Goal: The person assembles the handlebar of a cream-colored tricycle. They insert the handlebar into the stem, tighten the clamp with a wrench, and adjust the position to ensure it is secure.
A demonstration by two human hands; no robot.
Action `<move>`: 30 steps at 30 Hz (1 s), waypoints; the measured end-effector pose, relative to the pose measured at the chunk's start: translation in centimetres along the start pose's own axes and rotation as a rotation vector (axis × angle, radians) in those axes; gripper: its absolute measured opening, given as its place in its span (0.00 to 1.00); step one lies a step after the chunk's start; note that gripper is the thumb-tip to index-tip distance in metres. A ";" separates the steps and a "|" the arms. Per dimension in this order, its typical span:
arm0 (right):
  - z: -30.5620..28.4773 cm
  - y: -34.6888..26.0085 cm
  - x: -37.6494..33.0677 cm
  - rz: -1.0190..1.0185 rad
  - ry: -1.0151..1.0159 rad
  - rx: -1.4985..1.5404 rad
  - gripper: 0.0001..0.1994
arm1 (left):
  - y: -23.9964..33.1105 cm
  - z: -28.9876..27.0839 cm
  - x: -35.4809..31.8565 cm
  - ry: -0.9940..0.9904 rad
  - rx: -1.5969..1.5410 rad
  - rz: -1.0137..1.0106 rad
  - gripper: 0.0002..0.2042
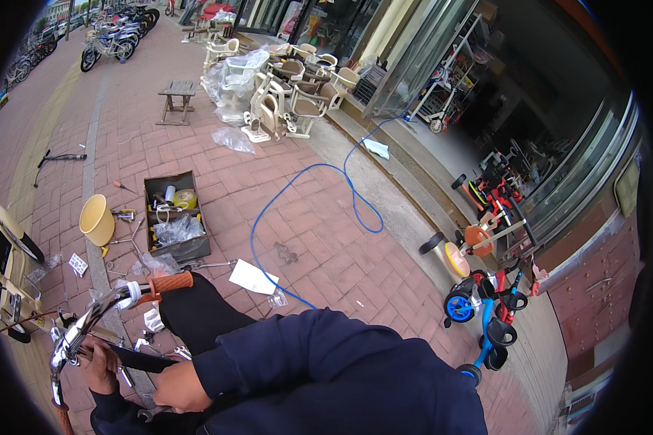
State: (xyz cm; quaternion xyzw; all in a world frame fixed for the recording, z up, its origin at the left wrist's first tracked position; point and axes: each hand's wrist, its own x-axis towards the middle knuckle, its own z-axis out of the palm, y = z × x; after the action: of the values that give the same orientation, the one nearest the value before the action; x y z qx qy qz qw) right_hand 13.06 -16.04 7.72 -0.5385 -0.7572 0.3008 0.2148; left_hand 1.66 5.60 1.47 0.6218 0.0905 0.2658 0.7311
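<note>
The chrome handlebar [87, 326] with an orange grip [170, 281] sits low at the left of the head view, above the brick pavement [297, 210], as a person in a dark blue sleeve [326, 362] works on it with both hands. The left hand [100, 366] has its fingers curled under the bar near the stem, touching the metal, though how tightly they close cannot be told. The right hand [181, 388] lies just beside it, fingers bent together against a dark strap-like part [141, 360]; whether it grips that part is unclear. Both forearms come in from the lower edge and angle toward the left, the right arm bent sharply at the elbow. Just beyond the bar, an open cardboard box [174, 217] stands on the bricks, holding a roll of tape, crumpled clear plastic and small parts. A pale yellow bucket [98, 220] lies tipped on its side next to the box. A blue hose [305, 210] loops across the pavement, and children's tricycles [486, 304] stand at the right.
</note>
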 end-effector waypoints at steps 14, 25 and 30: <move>-10.2 -0.4 -1.5 -0.115 0.641 0.191 0.28 | 4.2 5.1 -6.5 0.015 -0.131 0.079 0.22; -7.7 -0.1 -0.7 -0.042 0.626 -0.063 0.19 | 3.3 7.0 -7.9 0.165 0.133 -0.293 0.13; -9.5 0.8 -0.6 -0.074 0.409 0.121 0.16 | 0.8 6.5 -8.1 0.104 0.254 -0.126 0.11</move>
State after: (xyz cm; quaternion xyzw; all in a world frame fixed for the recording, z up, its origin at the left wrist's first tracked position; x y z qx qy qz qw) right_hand 19.92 -14.27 14.08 -0.5463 -0.6978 0.2220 0.4067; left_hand -2.40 -3.96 2.04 0.6877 0.2001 0.2375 0.6562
